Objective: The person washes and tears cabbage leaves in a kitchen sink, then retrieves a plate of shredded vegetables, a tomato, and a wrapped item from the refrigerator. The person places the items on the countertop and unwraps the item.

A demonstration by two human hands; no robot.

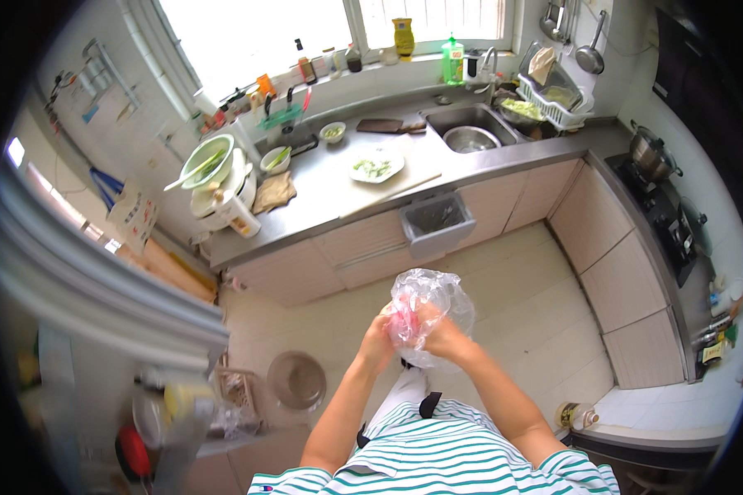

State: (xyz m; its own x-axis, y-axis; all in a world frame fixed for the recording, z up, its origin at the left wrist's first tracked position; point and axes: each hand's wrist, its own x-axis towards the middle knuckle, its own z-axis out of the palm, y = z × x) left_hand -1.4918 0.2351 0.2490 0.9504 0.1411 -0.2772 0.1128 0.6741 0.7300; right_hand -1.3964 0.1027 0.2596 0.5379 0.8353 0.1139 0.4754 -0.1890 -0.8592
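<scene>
A clear plastic bag (436, 291) is held in front of my body, over the floor, with something pink or red (404, 318) inside or behind it. My left hand (381, 334) grips the bag and the pink item from the left side. My right hand (436, 331) is within or behind the clear film at the right; its fingers are partly hidden, so I cannot tell how they are closed. Beyond the hands, on the counter, a white plate of chopped pale green vegetable (374, 166) rests on a white cutting board (418, 176).
A grey bin (436, 224) hangs from the cabinet front. The sink (470, 133) holds a metal bowl. A steel pot (653, 151) stands on the stove at the right. On the floor at lower left is a round basin (296, 380); a bottle (576, 416) lies at lower right.
</scene>
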